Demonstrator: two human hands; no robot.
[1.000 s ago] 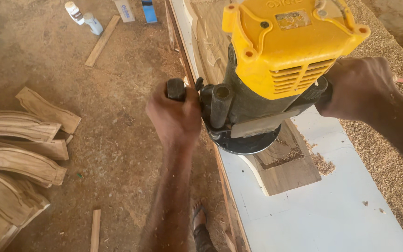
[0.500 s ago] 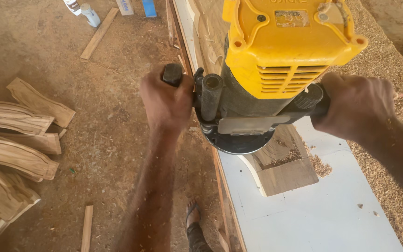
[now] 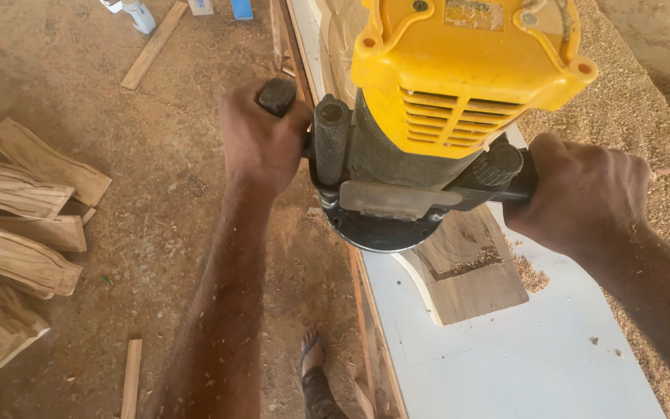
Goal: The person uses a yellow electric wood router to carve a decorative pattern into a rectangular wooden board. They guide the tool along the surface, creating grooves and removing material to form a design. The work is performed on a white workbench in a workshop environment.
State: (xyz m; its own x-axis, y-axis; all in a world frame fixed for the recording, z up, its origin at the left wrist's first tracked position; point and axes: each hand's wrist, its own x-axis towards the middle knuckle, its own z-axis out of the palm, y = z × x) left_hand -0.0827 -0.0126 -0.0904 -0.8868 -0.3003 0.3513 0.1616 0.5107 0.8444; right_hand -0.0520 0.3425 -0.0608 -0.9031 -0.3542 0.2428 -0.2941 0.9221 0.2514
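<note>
Router (image 3: 436, 101), yellow-capped with dark body, sits between the 2 hands, base resting on a wooden workpiece (image 3: 471, 279) on the white bench top (image 3: 521, 365). Left hand (image 3: 261, 140) fisted around left handle; right hand (image 3: 575, 194) fisted around right handle. Curved wood pieces (image 3: 17, 233) stacked on floor, well apart left.

Lighting, my feed: bright, even daylight, warm tone. Shadows: soft, short, under the yellow router (image 3: 459, 85) and along the curved wood pieces (image 3: 17, 233) at left. Glare: mild on the white tabletop (image 3: 521, 365). Focus: sharp centre; slight softness at the near edges.
</note>
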